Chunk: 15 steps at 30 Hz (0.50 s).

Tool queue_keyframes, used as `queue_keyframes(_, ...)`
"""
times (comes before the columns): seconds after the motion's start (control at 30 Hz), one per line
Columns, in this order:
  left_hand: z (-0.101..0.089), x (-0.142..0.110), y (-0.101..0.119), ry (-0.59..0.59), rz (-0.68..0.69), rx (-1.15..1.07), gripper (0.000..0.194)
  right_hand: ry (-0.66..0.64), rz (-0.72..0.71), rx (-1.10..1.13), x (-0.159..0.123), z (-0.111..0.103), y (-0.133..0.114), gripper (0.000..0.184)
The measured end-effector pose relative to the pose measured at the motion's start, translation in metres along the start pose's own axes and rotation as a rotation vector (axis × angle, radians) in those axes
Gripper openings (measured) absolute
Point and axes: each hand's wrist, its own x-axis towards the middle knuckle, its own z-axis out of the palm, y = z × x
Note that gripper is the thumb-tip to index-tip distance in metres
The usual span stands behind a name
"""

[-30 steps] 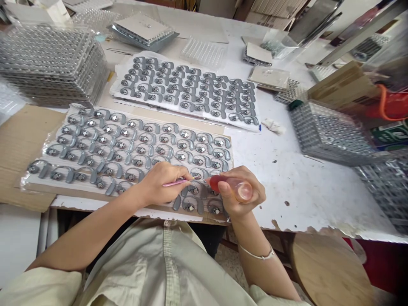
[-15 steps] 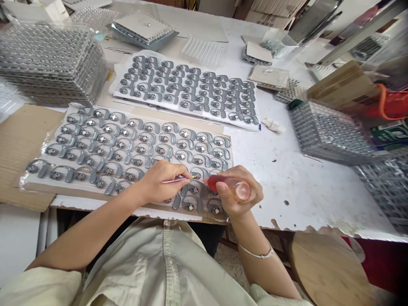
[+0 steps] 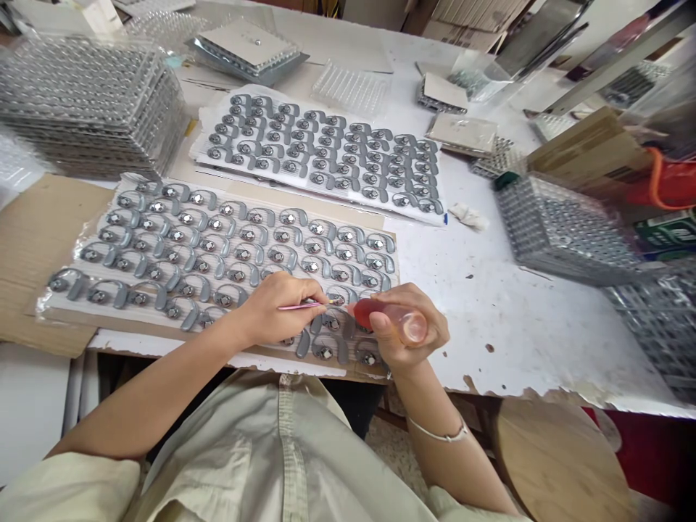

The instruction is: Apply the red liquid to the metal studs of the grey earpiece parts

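Note:
My left hand (image 3: 280, 308) pinches a thin pink stick (image 3: 296, 307) whose pale tip points right, at one of the small grey ear-hook-shaped pieces. My right hand (image 3: 416, 326) is wrapped round a small translucent squeeze bottle (image 3: 399, 319) with a red front part. The bottle is tipped, its nozzle end towards the same piece and close to the stick's tip. Rows of these grey curved pieces (image 3: 286, 235), each with a shiny round part, lie on a white corrugated sheet (image 3: 130, 317) under my hands. My hands cover some of the pieces.
A second sheet of similar grey pieces (image 3: 320, 148) lies behind. Stacked clear trays (image 3: 90, 109) stand at the back left, and more packed trays (image 3: 562, 228) at the right beside a cardboard box (image 3: 592, 152). A wooden stool (image 3: 560, 457) is below the table's front edge.
The whole view has shifted very slightly. Both hands, the stick and the bottle keep almost the same place over the pieces.

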Motion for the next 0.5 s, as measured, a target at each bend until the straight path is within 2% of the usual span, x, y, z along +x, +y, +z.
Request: queue_keyframes(0.5, 0.0001, 0.0002, 0.0011, 0.000, -0.013, -0.011, 0.012, -0.015, -0.034, 0.030, -0.0017, 0.0003, 0.0027, 0.019)
